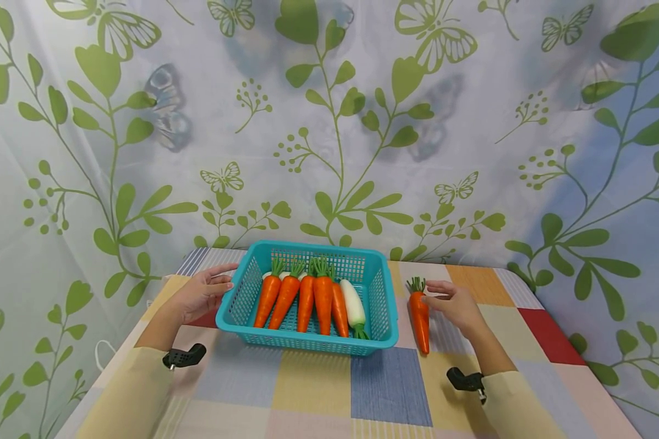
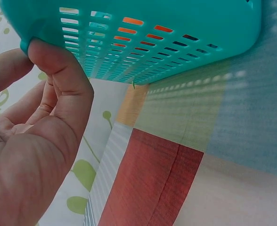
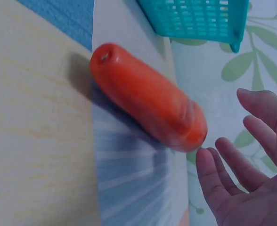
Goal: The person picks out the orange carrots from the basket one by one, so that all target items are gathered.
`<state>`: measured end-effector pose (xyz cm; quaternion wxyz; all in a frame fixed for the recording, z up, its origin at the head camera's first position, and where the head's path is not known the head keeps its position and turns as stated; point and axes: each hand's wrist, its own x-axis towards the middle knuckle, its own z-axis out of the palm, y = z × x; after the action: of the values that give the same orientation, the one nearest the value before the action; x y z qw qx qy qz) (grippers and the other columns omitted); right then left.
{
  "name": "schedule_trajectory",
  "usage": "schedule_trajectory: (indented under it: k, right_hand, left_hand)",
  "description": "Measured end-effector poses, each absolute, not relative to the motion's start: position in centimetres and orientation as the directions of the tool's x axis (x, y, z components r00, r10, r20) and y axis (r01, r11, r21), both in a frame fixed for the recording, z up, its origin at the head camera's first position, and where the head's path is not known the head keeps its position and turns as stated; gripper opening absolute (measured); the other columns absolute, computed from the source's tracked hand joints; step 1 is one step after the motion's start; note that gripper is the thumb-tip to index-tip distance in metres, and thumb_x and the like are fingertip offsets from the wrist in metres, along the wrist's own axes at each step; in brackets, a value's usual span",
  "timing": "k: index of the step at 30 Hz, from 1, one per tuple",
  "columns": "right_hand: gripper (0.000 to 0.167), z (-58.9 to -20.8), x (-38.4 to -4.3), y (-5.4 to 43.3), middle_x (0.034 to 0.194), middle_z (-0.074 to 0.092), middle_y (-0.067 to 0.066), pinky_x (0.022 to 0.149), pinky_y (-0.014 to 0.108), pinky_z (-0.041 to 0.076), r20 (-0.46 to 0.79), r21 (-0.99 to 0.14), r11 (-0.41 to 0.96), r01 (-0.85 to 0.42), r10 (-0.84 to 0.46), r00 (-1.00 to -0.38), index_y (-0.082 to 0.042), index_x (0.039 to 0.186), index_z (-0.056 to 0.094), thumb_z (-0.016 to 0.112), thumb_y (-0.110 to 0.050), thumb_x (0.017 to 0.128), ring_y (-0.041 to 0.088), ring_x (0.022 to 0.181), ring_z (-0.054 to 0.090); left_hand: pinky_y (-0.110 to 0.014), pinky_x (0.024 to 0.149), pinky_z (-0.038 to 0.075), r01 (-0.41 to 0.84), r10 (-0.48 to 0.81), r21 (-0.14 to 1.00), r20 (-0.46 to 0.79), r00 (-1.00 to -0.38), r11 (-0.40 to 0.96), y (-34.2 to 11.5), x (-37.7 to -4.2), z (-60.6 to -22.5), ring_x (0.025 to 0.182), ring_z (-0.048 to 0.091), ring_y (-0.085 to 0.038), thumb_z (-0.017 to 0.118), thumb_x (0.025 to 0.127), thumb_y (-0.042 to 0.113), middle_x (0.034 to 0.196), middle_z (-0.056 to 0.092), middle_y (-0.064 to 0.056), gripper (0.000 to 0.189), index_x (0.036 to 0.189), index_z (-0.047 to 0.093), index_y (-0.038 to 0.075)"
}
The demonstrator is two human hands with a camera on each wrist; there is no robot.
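A turquoise plastic basket (image 1: 307,343) holds several orange carrots (image 1: 323,299) with green tops and a white radish (image 1: 354,303) with its leaves toward the front. At its left side, my left hand (image 1: 204,294) pinches the rim between thumb and finger, and the left wrist view shows the thumb (image 2: 51,55) against the edge. To the right of the basket a single carrot (image 1: 420,320) lies on the cloth, its green top pointing away from me. Beside its top end is my right hand (image 1: 454,305), fingers spread and slightly bent; the right wrist view shows them near the carrot (image 3: 148,96), not wrapped round it.
A patchwork tablecloth (image 1: 313,381) of coloured squares covers the table. Behind it hangs a pale curtain (image 1: 198,140) printed with green leaves and butterflies. More white radishes lie partly hidden under the carrots at the back of the basket.
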<state>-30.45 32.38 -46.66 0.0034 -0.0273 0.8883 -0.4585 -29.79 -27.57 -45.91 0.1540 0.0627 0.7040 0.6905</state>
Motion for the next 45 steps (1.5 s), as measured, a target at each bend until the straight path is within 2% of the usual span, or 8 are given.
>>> schedule_trajectory:
  k: [4, 11, 13, 19, 23, 32, 39, 45]
  right_hand:
    - [0.058, -45.7, -29.9, 31.8, 0.142, 0.061, 0.021, 0.106, 0.061, 0.049, 0.035, -0.818, 0.572, -0.063, -0.060, -0.998, -0.007, 0.143, 0.059, 0.075, -0.034, 0.094, 0.041, 0.126, 0.061]
    - [0.057, -44.4, -29.3, 30.4, 0.138, 0.064, 0.021, 0.104, 0.057, 0.053, 0.076, -0.819, 0.563, -0.113, -0.088, -0.993, -0.010, 0.139, 0.064, 0.077, -0.037, 0.092, 0.036, 0.120, 0.066]
    - [0.054, -44.0, -29.2, 29.9, 0.135, 0.066, 0.020, 0.102, 0.052, 0.055, 0.093, -0.829, 0.542, -0.135, -0.104, -0.990, -0.011, 0.137, 0.066, 0.079, -0.035, 0.091, 0.033, 0.118, 0.067]
    - [0.048, -42.8, -28.6, 28.2, 0.129, 0.070, 0.014, 0.088, 0.025, 0.058, 0.139, -0.858, 0.476, -0.196, -0.153, -0.978, -0.012, 0.133, 0.068, 0.080, -0.031, 0.091, 0.021, 0.107, 0.070]
    - [0.047, -42.3, -28.1, 26.8, 0.133, 0.068, 0.017, 0.085, 0.019, 0.058, 0.131, -0.882, 0.432, -0.191, -0.165, -0.978, -0.009, 0.134, 0.068, 0.079, -0.027, 0.092, 0.016, 0.103, 0.070]
    - [0.051, -40.8, -27.7, 23.8, 0.137, 0.066, 0.018, 0.092, 0.033, 0.061, 0.094, -0.905, 0.390, -0.170, -0.205, -0.974, -0.006, 0.135, 0.065, 0.078, -0.030, 0.092, 0.031, 0.115, 0.069]
    - [0.051, -40.6, -28.0, 21.9, 0.139, 0.063, 0.020, 0.092, 0.038, 0.062, 0.081, -0.921, 0.354, -0.162, -0.233, -0.969, -0.006, 0.135, 0.065, 0.079, -0.028, 0.092, 0.025, 0.113, 0.069]
    - [0.052, -40.4, -28.5, 20.4, 0.138, 0.063, 0.017, 0.096, 0.041, 0.060, 0.013, -0.953, 0.291, -0.090, -0.257, -0.966, -0.007, 0.137, 0.064, 0.080, -0.026, 0.090, 0.022, 0.113, 0.068]
  left_hand:
    - [-0.039, 0.099, 0.058, -0.126, 0.304, 0.991, -0.131, -0.944, 0.036, -27.5, -29.8, -45.8, 0.108, 0.070, -0.017, 0.064, 0.102, 0.019, 0.119, 0.066, -0.005, 0.071, 0.162, 0.026, 0.008]
    - [-0.039, 0.098, 0.059, -0.129, 0.310, 0.991, -0.135, -0.941, 0.040, -27.4, -29.6, -45.6, 0.104, 0.071, -0.012, 0.062, 0.103, 0.017, 0.113, 0.068, 0.004, 0.070, 0.162, 0.025, 0.008]
    - [-0.039, 0.098, 0.059, -0.130, 0.307, 0.991, -0.137, -0.942, 0.043, -27.4, -29.6, -45.6, 0.104, 0.070, -0.012, 0.062, 0.103, 0.017, 0.113, 0.067, 0.003, 0.070, 0.162, 0.025, 0.008]
    - [-0.038, 0.097, 0.059, -0.132, 0.298, 0.990, -0.138, -0.945, 0.042, -27.4, -29.5, -45.6, 0.103, 0.070, -0.012, 0.061, 0.103, 0.016, 0.117, 0.065, -0.002, 0.069, 0.162, 0.026, 0.008]
    - [-0.038, 0.097, 0.059, -0.130, 0.306, 0.991, -0.135, -0.942, 0.036, -27.4, -29.5, -45.5, 0.102, 0.070, -0.012, 0.061, 0.104, 0.015, 0.115, 0.066, -0.001, 0.068, 0.162, 0.026, 0.008]
    - [-0.036, 0.097, 0.059, -0.137, 0.306, 0.990, -0.140, -0.942, 0.032, -27.3, -29.4, -45.4, 0.102, 0.070, -0.012, 0.062, 0.103, 0.016, 0.118, 0.065, -0.003, 0.070, 0.162, 0.025, 0.009]
    - [-0.037, 0.097, 0.059, -0.136, 0.308, 0.990, -0.139, -0.941, 0.033, -27.4, -29.5, -45.6, 0.101, 0.070, -0.012, 0.062, 0.103, 0.015, 0.116, 0.066, -0.003, 0.070, 0.162, 0.025, 0.008]
    - [-0.040, 0.096, 0.060, -0.115, 0.313, 0.992, -0.125, -0.941, 0.050, -27.4, -29.6, -45.8, 0.100, 0.070, -0.012, 0.062, 0.103, 0.017, 0.110, 0.066, 0.001, 0.070, 0.162, 0.025, 0.007]
